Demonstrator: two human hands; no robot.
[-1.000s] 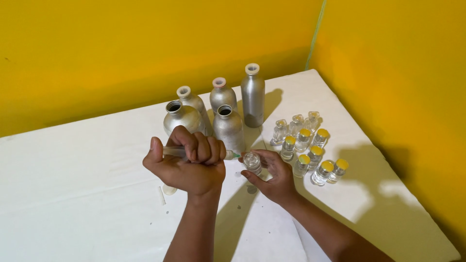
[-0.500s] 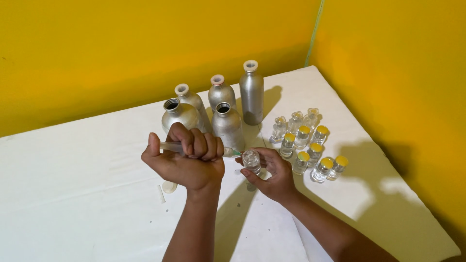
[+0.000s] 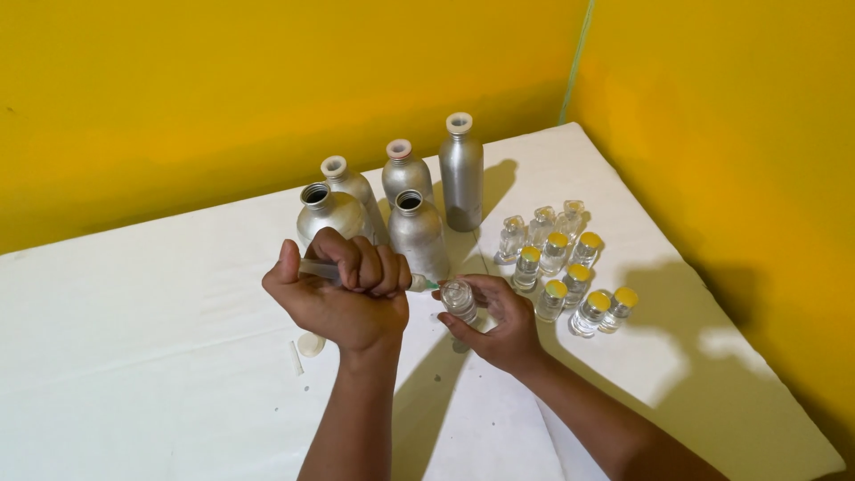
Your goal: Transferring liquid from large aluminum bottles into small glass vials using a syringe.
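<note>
The left hand [image 3: 343, 298] is fisted around a syringe [image 3: 322, 268], its tip aimed at a small glass vial [image 3: 459, 299] gripped in the right hand [image 3: 499, 325]. Behind them stand silver bottles [image 3: 419, 233]; right of the right hand, yellow-capped vials [image 3: 579, 285] cluster on the table [image 3: 134, 374].

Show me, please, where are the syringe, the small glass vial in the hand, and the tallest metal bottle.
syringe [image 3: 313, 268], head view, on the clear barrel left of the left hand's fingers.
small glass vial [image 3: 459, 298], head view, on its clear body.
tallest metal bottle [image 3: 461, 178], head view, on the middle of its grey body.
</note>
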